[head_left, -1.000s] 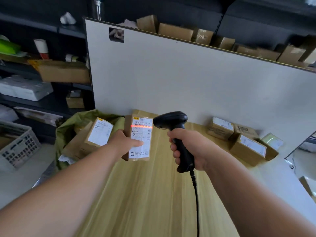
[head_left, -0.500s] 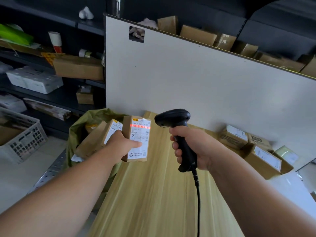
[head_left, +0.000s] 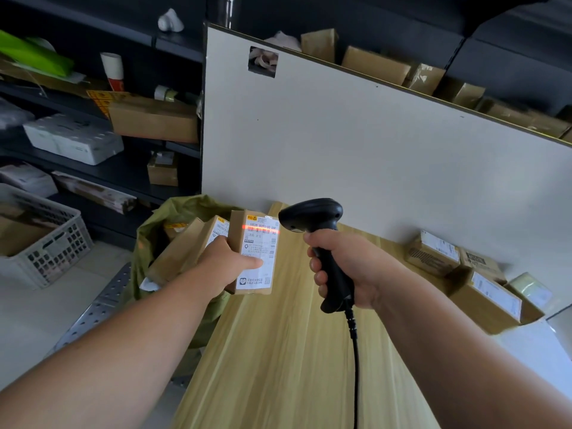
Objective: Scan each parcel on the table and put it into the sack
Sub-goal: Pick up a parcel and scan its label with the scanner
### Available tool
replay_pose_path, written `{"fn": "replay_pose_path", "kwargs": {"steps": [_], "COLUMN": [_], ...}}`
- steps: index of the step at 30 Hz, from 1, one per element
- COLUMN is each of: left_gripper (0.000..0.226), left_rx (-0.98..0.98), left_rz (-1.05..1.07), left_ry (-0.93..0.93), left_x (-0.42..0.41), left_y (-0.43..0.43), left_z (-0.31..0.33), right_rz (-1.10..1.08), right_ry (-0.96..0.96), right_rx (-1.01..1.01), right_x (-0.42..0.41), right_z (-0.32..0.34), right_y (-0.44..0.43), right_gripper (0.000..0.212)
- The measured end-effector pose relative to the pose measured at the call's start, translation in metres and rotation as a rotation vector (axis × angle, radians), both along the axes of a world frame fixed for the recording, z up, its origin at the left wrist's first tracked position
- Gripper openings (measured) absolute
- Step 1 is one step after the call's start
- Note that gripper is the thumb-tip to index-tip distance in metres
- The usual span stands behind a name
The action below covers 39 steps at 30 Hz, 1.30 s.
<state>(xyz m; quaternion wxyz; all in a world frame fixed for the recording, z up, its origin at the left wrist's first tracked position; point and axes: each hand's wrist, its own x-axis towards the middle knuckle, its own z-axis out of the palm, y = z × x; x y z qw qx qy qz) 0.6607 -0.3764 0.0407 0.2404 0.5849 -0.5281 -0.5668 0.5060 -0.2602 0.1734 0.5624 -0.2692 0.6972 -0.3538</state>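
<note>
The cardboard parcel [head_left: 257, 252] I'm watching is held upright, label facing me, over the far left corner of the wooden table [head_left: 294, 366], just beside the mouth of the green sack [head_left: 185, 209]. The left hand [head_left: 226, 267] grips it from its left side, with the thumb [head_left: 249, 262] pressed flat across the white label and the other fingers hidden behind the box. A red scan line [head_left: 263, 231] crosses the barcode near the label's top. The right hand [head_left: 349, 267] curls tightly around the handle of the black barcode scanner [head_left: 312, 215], whose head points at the parcel. Two boxes [head_left: 182, 252] lean inside the sack. More labelled parcels [head_left: 433, 255] sit on the table's right side by the white board [head_left: 371, 150].
</note>
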Motion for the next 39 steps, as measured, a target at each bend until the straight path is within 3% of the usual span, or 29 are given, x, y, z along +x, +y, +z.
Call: {"fn": "replay_pose_path", "kwargs": {"steps": [13,17,20,29,35,39], "left_gripper": [0.041,0.026,0.035,0.024,0.029,0.028], "left_rx": [-0.016,-0.057,-0.061,0.085,0.205,0.256], "left_rz": [0.082,0.121,0.209,0.269,0.232,0.14], "left_ry": [0.036,0.103,0.137,0.197,0.309,0.3], "left_x": [0.025,0.031,0.038,0.059,0.095,0.134], "left_y": [-0.001,0.009,0.019,0.02,-0.007,-0.045], "left_z": [0.003,0.005,0.003,-0.006,-0.014,-0.023], "right_rz": [0.028,0.036,0.071,0.111,-0.014,-0.089], "right_ry": [-0.026,0.026,0.037,0.119,-0.116,-0.125], "right_rx": [-0.079,-0.184,-0.235,-0.315,-0.261,-0.22], "right_x": [0.004,-0.003,0.0,0.054,0.094,0.129], "right_z": [-0.006,-0.022,-0.044,-0.099,-0.117,-0.131], "right_y": [-0.003,-0.004,-0.01,-0.031,-0.067,-0.096], "right_gripper": [0.021,0.024,0.016,0.021,0.026,0.03]}}
